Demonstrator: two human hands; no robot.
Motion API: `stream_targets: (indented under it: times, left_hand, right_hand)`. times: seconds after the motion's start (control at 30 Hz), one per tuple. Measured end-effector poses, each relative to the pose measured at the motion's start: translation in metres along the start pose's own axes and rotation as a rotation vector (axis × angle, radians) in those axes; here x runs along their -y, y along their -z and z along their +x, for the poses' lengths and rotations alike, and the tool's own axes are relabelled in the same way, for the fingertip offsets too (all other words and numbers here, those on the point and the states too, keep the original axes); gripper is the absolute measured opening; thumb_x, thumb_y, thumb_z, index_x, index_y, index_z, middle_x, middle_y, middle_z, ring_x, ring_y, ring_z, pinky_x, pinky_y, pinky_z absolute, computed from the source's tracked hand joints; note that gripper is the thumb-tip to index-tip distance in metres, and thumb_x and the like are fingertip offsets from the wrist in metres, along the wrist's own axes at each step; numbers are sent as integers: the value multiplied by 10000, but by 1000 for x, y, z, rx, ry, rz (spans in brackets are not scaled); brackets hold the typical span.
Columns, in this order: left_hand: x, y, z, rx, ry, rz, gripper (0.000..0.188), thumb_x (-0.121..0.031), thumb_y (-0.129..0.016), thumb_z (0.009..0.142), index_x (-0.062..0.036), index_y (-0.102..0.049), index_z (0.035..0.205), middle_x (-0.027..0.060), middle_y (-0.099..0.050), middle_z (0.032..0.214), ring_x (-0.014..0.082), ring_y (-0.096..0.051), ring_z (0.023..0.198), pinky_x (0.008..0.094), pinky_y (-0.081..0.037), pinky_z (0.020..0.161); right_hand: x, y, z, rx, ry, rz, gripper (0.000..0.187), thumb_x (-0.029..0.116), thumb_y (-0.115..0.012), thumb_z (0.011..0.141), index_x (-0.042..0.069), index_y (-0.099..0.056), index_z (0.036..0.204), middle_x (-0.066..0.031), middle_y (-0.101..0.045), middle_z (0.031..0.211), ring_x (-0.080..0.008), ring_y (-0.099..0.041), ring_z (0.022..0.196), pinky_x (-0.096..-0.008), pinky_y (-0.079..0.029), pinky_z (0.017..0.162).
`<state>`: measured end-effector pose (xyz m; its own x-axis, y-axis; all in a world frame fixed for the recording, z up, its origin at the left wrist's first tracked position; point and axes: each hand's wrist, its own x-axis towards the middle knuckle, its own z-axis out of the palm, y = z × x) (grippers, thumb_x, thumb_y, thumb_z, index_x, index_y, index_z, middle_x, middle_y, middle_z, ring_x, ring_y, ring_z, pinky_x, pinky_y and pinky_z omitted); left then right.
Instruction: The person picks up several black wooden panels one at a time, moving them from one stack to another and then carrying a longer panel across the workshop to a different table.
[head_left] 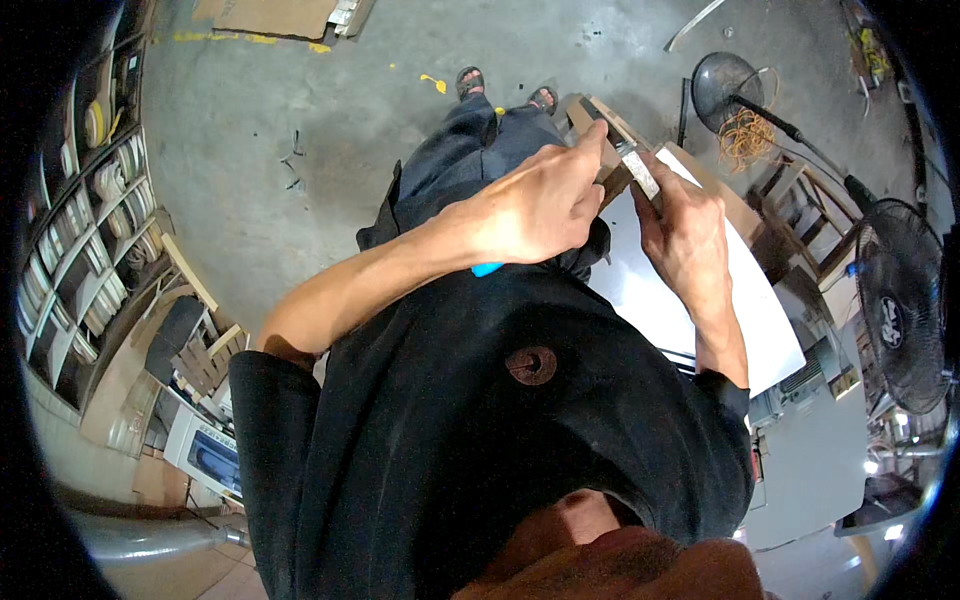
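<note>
My left hand is curled, its index finger stretched out onto the top of a small wooden block. A short grey metal bar lies along that block. My right hand grips the bar and the block from the right side, thumb pressed against the metal. Both hands meet at the near corner of a white sheet that lies on a wooden table. A blue object peeks out below my left wrist; what it is stays hidden.
A black standing fan is at the right, and another fan's round base with a coil of orange cord lies on the concrete floor. Shelves with rolls fill the left. Grey machines stand at lower right.
</note>
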<state>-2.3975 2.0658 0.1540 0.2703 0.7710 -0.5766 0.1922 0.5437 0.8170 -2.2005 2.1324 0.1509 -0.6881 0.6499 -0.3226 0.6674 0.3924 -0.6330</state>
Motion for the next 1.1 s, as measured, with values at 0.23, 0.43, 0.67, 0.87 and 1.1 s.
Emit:
stream_targets:
  times: [0.23, 0.43, 0.67, 0.87, 1.1]
  left_hand:
    - [-5, -2, 9, 0, -24, 190, 607, -13, -518, 877, 197, -259, 1385, 273, -601, 680, 367, -656, 645, 426, -511, 647]
    - [3, 2, 24, -121, -146, 433, 580, 118, -523, 779, 214, -350, 1324, 299, -604, 664, 436, -666, 675, 454, -539, 636]
    - [19, 16, 35, -254, -57, -7, 248, -186, -568, 962, 31, -661, 1039, 41, -683, 706, 105, -592, 550, 263, -477, 489]
    - [18, 26, 52, -141, -292, -87, 256, -292, -663, 932, -37, -674, 949, -10, -602, 716, 59, -523, 590, 239, -427, 517]
    - [14, 20, 46, -197, -471, 201, 215, -196, -622, 931, 13, -655, 973, 211, -657, 788, 336, -645, 643, 407, -493, 590]
  right_hand:
    - [-4, -1, -1, 6, 42, -28, 339, -9, -688, 814, -40, -632, 1147, -224, -662, 770, -362, -678, 678, -403, -532, 613]
    - [-3, 5, 5, -13, 34, -22, 302, 28, -690, 828, -25, -642, 1121, -209, -635, 723, -343, -649, 612, -413, -497, 588]
    - [-7, 13, 6, -24, 25, -2, 283, 54, -690, 832, 23, -623, 1105, -226, -625, 687, -399, -651, 654, -445, -514, 588]
    - [-8, 10, 1, -4, -4, -13, 300, 42, -681, 823, 2, -612, 1112, -239, -641, 803, -430, -638, 735, -449, -512, 656]
    - [-3, 15, 1, 30, -41, 16, 281, 28, -667, 824, -22, -618, 1096, -248, -624, 785, -444, -618, 688, -452, -500, 646]
